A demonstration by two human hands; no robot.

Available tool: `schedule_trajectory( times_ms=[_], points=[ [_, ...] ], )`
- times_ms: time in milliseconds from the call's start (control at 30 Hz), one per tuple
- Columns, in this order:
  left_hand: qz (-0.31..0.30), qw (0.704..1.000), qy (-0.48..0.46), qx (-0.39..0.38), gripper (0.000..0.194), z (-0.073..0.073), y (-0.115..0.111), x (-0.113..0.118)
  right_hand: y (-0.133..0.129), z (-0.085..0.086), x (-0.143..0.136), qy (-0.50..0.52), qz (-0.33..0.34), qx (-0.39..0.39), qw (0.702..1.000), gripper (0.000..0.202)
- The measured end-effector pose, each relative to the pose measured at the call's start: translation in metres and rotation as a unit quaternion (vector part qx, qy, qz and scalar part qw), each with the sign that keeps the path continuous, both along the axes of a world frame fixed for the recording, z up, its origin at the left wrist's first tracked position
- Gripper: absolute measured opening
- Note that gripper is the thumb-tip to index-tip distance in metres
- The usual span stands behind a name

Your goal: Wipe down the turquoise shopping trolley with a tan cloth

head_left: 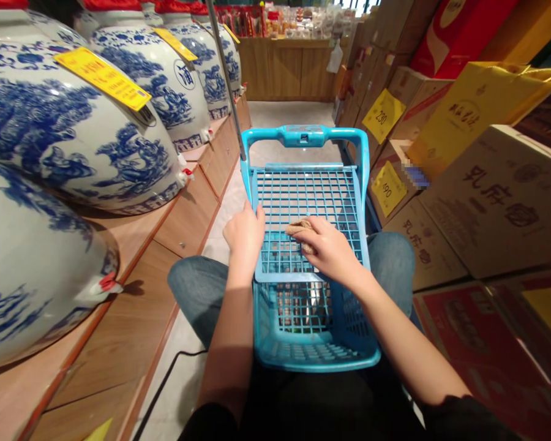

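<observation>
A blue plastic shopping basket (275, 190) lies tipped between my knees, its grid side facing up and its handle (303, 136) pointing away. My left hand (245, 236) grips the basket's left edge. My right hand (329, 248) presses a small brown cloth (298, 228) onto the grid surface, fingers curled over it. Through the grid, dark shapes show inside the basket; I cannot tell what they are.
Large blue-and-white ceramic jars (73, 128) with yellow price tags (103, 78) line a wooden shelf (133, 306) on the left. Stacked cardboard boxes (491, 202) with yellow price cards crowd the right. A narrow floor aisle (289, 116) runs ahead to a wooden counter (287, 70). A metal pole (224, 73) leans by the basket.
</observation>
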State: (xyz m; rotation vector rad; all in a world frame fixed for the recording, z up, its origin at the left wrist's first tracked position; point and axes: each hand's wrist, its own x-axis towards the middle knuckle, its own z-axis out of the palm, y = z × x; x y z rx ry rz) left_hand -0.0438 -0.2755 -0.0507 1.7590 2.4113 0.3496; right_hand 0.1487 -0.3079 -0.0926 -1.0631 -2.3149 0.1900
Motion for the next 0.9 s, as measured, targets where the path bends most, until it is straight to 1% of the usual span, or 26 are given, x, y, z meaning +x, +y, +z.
schedule_trajectory(
  times_ms=[67, 200, 267, 333, 367, 433, 467, 500, 600, 667, 733, 800, 867, 900],
  points=[
    [-0.013, 1.000, 0.011, -0.003, 0.058, 0.000, -0.003, 0.000, -0.003, -0.003, 0.003, 0.005, 0.000, 0.005, 1.000, 0.042],
    [-0.033, 0.998, 0.054, -0.020, 0.057, 0.005, -0.007, -0.001, -0.012, -0.005, 0.006, 0.011, 0.001, 0.028, 1.000, 0.041],
    [-0.040, 0.996, 0.068, -0.028, 0.056, 0.007, -0.009, -0.001, -0.020, -0.001, 0.003, 0.006, 0.011, 0.039, 0.999, 0.038],
    [-0.048, 0.995, 0.077, -0.032, 0.057, 0.008, -0.010, -0.002, -0.029, 0.005, -0.004, -0.013, 0.046, 0.040, 0.998, 0.032],
    [-0.050, 0.995, 0.081, -0.031, 0.057, 0.008, -0.011, -0.002, -0.035, 0.009, -0.007, -0.032, 0.068, 0.037, 0.996, 0.034],
    [-0.055, 0.994, 0.089, -0.030, 0.058, 0.007, -0.011, -0.001, -0.044, 0.015, -0.015, -0.085, 0.094, 0.036, 0.991, 0.059],
    [-0.056, 0.994, 0.090, -0.032, 0.058, 0.008, -0.011, -0.001, -0.048, 0.016, -0.019, -0.114, 0.091, 0.039, 0.989, 0.069],
    [-0.058, 0.994, 0.089, -0.036, 0.059, 0.008, -0.010, -0.002, -0.051, 0.017, -0.021, -0.142, 0.078, 0.046, 0.986, 0.072],
    [-0.073, 0.992, 0.082, -0.063, 0.058, 0.014, -0.006, -0.007, -0.054, 0.015, -0.025, -0.192, 0.040, 0.073, 0.978, 0.055],
    [-0.093, 0.989, 0.080, -0.088, 0.056, 0.024, -0.003, -0.015, -0.055, 0.013, -0.026, -0.197, 0.040, 0.088, 0.976, 0.045],
    [-0.111, 0.986, 0.075, -0.096, 0.053, 0.038, 0.004, -0.025, -0.055, 0.013, -0.025, -0.193, 0.045, 0.091, 0.976, 0.040],
    [-0.111, 0.991, 0.070, -0.040, 0.052, 0.050, 0.017, -0.032, -0.056, 0.016, -0.025, -0.188, 0.044, 0.091, 0.977, 0.039],
    [-0.111, 0.990, 0.062, 0.064, 0.051, 0.057, 0.041, -0.033, -0.059, 0.019, -0.025, -0.187, 0.042, 0.094, 0.977, 0.038],
    [-0.141, 0.984, 0.040, 0.099, 0.050, 0.058, 0.057, -0.030, -0.060, 0.021, -0.025, -0.187, 0.042, 0.096, 0.977, 0.038]
  ],
)
